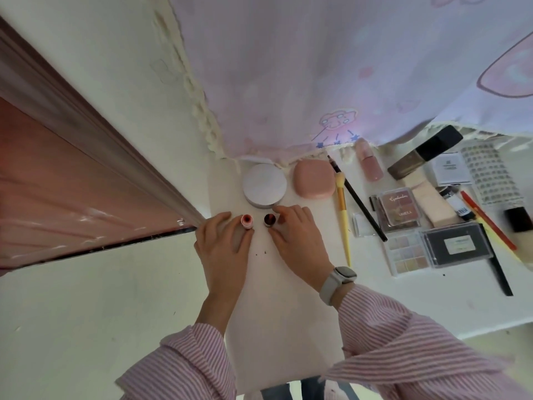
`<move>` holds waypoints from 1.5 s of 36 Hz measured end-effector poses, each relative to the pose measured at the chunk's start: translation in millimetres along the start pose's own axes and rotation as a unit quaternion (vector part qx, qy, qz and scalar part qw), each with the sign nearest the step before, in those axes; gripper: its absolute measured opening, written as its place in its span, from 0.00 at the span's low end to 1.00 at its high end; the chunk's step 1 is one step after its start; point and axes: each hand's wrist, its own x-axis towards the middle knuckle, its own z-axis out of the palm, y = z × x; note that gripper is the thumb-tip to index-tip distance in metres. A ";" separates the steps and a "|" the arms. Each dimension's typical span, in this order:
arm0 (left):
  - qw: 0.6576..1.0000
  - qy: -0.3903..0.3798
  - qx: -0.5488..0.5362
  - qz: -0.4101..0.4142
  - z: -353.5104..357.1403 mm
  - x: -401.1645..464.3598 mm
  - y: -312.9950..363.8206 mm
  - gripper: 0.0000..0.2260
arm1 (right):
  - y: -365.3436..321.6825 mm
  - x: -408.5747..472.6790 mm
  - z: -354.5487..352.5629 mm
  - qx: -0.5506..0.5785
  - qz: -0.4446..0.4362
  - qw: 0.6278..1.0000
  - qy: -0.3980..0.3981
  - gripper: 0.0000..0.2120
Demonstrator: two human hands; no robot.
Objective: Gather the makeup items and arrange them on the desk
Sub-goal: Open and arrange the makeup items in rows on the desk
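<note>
Your left hand [223, 241] curls its fingers round a small pink-topped tube [247, 221] standing upright on the white desk [288, 313], and your right hand [294, 235] pinches a dark-topped tube [270, 220] just beside it, the two tubes close together but apart. Both stand near the desk's left edge, right in front of a round white compact [264, 184] and a pink case [313, 180] at the back edge under the hanging cloth [317, 67]. Toward the right edge lie a yellow brush [343, 212], a black pencil [357, 199], eyeshadow palettes [399, 210] and a black case [457, 245].
</note>
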 end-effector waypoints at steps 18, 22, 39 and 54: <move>0.988 -0.057 0.136 0.036 7.0 -17.5 -2.0 0.20 | 43.4 68.7 -84.0 -0.367 -0.110 0.921 -0.077 0.32; 0.989 -0.055 0.130 0.041 7.4 -16.9 -3.4 0.20 | 41.7 69.8 -85.1 -0.339 -0.127 0.929 -0.074 0.35; 0.981 -0.020 -0.188 -0.046 -45.2 -51.5 37.6 0.05 | 27.7 -69.2 -96.1 0.083 0.058 0.991 -0.082 0.42; 0.685 -0.361 -0.523 -0.357 -31.0 -69.8 66.0 0.23 | 18.7 -114.0 -59.5 0.088 -0.007 0.992 -0.091 0.40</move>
